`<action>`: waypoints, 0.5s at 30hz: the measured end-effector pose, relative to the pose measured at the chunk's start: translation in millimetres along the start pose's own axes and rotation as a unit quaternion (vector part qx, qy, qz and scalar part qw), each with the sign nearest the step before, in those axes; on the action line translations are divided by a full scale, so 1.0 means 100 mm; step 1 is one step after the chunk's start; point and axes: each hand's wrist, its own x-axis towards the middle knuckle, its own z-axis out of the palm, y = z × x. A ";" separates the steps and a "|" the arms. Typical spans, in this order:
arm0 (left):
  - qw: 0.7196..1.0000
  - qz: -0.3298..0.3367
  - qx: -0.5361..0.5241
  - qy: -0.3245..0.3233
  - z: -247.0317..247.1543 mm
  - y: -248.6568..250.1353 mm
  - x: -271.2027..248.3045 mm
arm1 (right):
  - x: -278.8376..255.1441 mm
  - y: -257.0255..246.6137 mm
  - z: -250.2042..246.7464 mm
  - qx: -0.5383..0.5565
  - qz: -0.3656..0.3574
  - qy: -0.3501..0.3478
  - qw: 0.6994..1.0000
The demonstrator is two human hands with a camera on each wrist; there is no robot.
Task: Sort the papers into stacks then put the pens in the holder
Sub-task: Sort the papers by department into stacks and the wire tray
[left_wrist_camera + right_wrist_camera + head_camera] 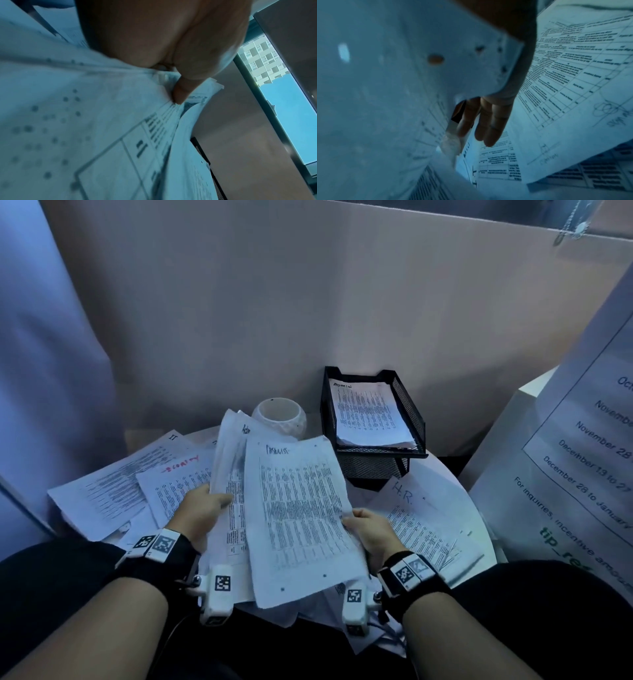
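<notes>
Over the paper-strewn round table (479, 518), the left hand (200, 510) pinches a bundle of papers (229, 474) at its left edge, thumb (181, 93) pressed on top, while the right hand (368, 530) holds a single printed sheet (298, 515) at its right edge — thumb above, fingers (489, 124) lying straight beneath it. The risk, as I judge it, lies in that bundle: it is gripped at one edge only and fans loosely, so a sheet could slip and fall back among the loose papers already spread below, such as the one marked H.R. (416, 515) or the one with red writing (174, 484); the handwritten labels are small, so a sheet could also land on the wrong stack. The black mesh tray (409, 405) at the back holds a few printed sheets, the top one labelled in pen. The white holder (281, 419) beside it looks empty — no pens show anywhere in these views.
</notes>
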 end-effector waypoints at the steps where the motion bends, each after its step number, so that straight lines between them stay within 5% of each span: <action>1: 1.000 -0.002 -0.014 -0.017 0.03 0.01 -0.03 | -0.01 0.02 0.04 0.008 0.000 -0.003 1.000; 7: 0.994 -0.026 -0.096 -0.048 0.17 -0.01 -0.10 | -0.08 0.12 0.19 0.018 -0.017 -0.019 1.000; 15: 0.988 0.067 0.126 -0.063 0.29 -0.15 -0.12 | -0.02 0.16 0.13 -0.026 -0.047 0.033 0.998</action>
